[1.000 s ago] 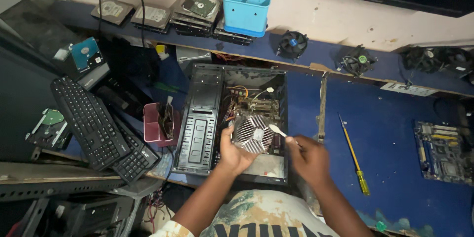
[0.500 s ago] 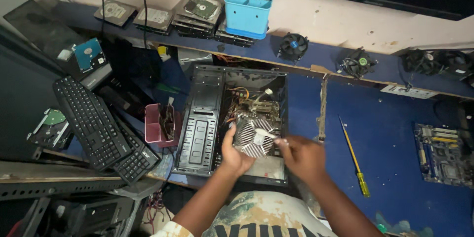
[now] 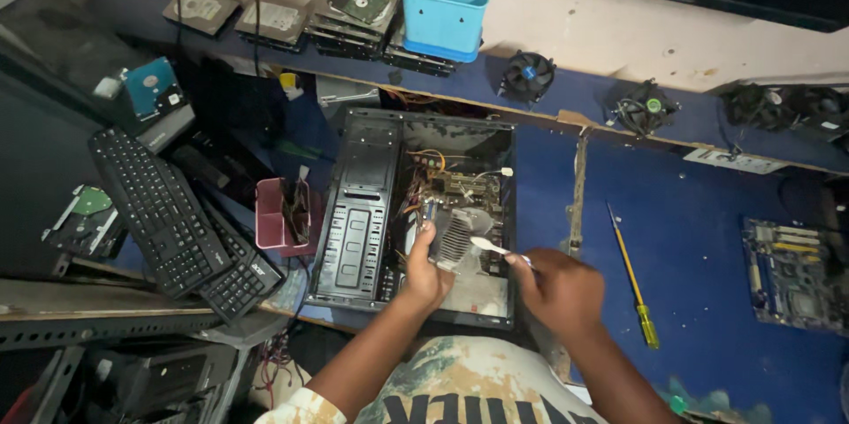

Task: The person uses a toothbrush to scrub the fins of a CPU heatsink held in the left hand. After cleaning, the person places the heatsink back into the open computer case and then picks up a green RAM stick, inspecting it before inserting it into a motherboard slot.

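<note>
An open black computer case (image 3: 358, 212) lies flat on the blue bench, its motherboard and wires exposed. My left hand (image 3: 426, 272) grips the silver finned heatsink (image 3: 457, 236) inside the case and holds it tilted. My right hand (image 3: 559, 287) holds a small brush (image 3: 492, 248) with a pale tip, pointed at the heatsink's right side. Both forearms reach in from the bottom of the view.
Two black keyboards (image 3: 168, 222) lie left of the case, beside a pink box (image 3: 270, 212) of small tools. A yellow-handled screwdriver (image 3: 633, 276) and a loose circuit board (image 3: 791, 274) lie right. Hard drives (image 3: 349, 4), a blue bin (image 3: 442, 15) and cooling fans (image 3: 527, 75) line the back shelf.
The brush has swung from right of the heatsink back toward it, and my left hand has lifted and tilted the heatsink. The camera has shifted slightly.
</note>
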